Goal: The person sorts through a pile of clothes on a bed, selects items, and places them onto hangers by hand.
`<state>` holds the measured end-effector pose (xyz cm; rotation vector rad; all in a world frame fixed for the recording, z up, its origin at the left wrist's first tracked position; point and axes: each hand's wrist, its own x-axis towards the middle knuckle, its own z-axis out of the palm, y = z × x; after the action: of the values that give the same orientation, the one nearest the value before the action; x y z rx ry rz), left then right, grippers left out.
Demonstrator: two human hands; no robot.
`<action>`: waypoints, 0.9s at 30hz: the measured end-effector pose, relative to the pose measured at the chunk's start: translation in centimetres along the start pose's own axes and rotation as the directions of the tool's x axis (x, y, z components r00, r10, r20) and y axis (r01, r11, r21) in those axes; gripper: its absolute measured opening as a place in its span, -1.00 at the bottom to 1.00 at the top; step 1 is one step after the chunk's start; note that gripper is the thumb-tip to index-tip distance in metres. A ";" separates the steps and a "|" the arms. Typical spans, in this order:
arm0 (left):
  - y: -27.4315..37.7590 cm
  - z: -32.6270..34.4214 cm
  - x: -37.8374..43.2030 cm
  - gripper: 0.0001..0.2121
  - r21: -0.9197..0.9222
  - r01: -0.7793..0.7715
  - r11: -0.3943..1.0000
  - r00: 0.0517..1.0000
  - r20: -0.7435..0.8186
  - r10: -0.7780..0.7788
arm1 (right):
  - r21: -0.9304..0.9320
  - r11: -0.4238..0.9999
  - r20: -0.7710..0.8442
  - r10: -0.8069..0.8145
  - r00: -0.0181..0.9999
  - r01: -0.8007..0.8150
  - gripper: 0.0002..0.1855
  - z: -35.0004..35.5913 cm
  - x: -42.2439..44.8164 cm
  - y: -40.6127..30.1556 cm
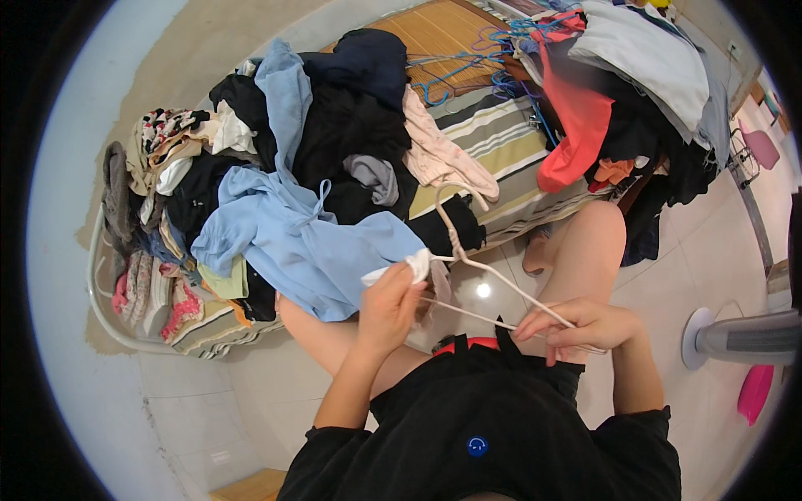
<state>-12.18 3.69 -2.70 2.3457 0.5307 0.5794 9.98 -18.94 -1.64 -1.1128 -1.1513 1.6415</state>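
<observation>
A white clothes hanger (495, 272) is held above my lap, its hook pointing away from me. My right hand (586, 329) grips the hanger's right end between thumb and fingers. Bunched white cloth (416, 266) sits in my left hand (390, 307), against the hanger's left end; whether it is looped over that end I cannot tell. A pale, thin fabric (441, 283) hangs just beyond that hand. Right behind it, a light blue garment (307, 244) with a tie spreads from the bed over my left thigh.
Heaped clothes (351, 125) cover the left and middle of a bed with a striped sheet (485, 134). Blue and purple hangers (463, 69) lie near a bamboo mat (432, 31). More garments (645, 69) pile up at right. A tower fan (745, 338) and pink basin (755, 393) stand right.
</observation>
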 end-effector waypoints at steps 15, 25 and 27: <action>1.6 -4.8 -1.8 -0.81 0.315 -0.165 0.935 0.949 -0.209 0.237 | -0.124 0.963 0.227 -0.207 0.952 0.239 -0.67 -0.2 0.8 -2.5; 4.3 -4.8 -0.2 -0.86 0.021 -0.213 0.977 0.931 -0.298 0.209 | 0.537 0.844 0.258 -0.186 0.948 0.019 -0.56 3.2 8.3 -0.9; 4.9 -4.5 -0.1 -0.88 -0.105 -0.155 0.982 0.963 -0.237 0.126 | 0.302 0.951 0.001 -0.069 0.998 0.066 -0.45 5.4 11.7 0.6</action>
<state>-13.63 2.47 3.69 2.2245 0.4189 0.9315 1.57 -9.28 -3.56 -0.8599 -0.8963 1.7037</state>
